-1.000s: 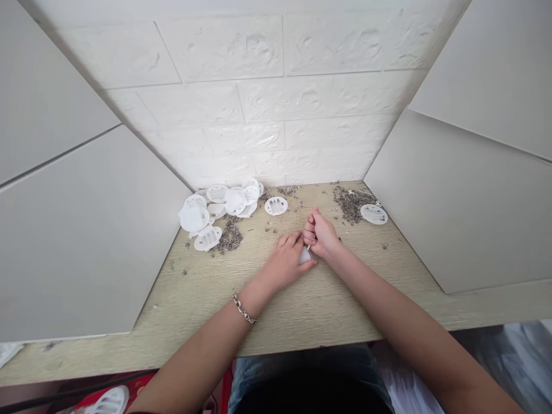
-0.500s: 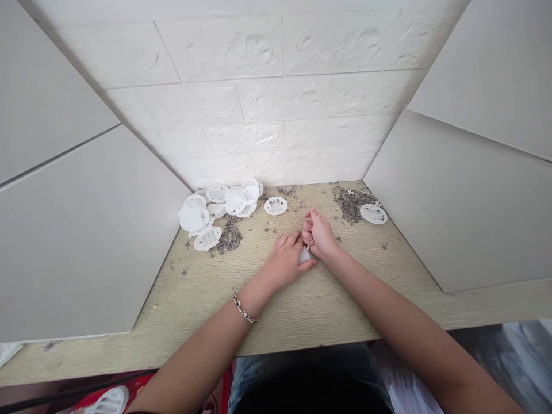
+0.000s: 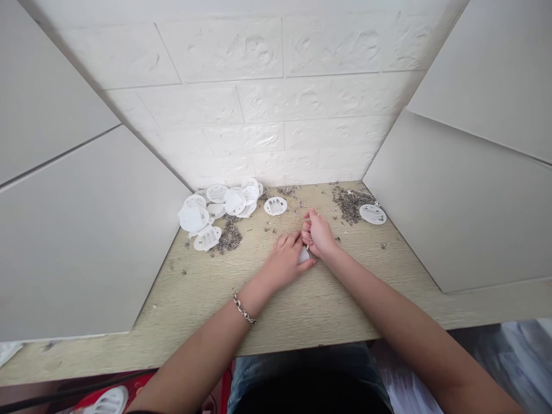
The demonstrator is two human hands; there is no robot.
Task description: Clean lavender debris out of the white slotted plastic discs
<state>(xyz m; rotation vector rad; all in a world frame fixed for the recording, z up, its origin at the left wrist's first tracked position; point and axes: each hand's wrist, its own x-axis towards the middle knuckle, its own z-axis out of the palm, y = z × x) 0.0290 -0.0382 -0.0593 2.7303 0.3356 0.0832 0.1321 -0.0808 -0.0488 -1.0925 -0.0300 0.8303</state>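
Observation:
My left hand presses a white plastic piece against the tabletop, gripping it between thumb and fingers; most of the piece is hidden under the palm. Right beside it, my right hand is closed in a fist around a thin pale stick, whose lower end points down at the piece. What the stick's tip touches cannot be made out. Just beyond the hands lies an oval white slotted plastic part with small metal bits in its slots.
A heap of white oval plastic parts sits at the back left, beside a pile of small metal pieces. Another metal pile and a white slotted part lie back right. Grey panels flank the wooden table.

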